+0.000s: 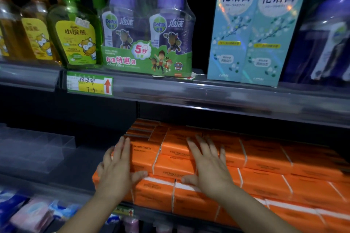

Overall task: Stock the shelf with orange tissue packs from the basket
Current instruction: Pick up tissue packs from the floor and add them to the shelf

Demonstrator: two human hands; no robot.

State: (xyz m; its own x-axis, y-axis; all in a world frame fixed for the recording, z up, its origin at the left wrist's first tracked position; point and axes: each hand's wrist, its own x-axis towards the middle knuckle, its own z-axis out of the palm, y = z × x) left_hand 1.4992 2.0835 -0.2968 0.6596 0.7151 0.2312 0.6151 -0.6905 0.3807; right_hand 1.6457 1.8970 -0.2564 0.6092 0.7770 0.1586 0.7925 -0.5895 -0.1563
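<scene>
Several orange tissue packs (pixel 265 159) lie stacked in layers on the middle shelf (pixel 75 172), filling its centre and right. My left hand (pixel 117 168) lies flat with straight fingers against the left end of the stack, thumb across a lower pack. My right hand (pixel 208 164) presses flat on top of the front packs, fingers spread. Neither hand holds a pack. The basket is out of view.
The upper shelf (pixel 208 98) overhangs close above the stack, carrying soap bottles (pixel 75 30), a twin-pack of foam soap (pixel 147 30) and tall blue boxes (pixel 251 28). A clear plastic divider tray (pixel 34 149) sits left of the stack. Soft packets (pixel 32 213) lie on the shelf below.
</scene>
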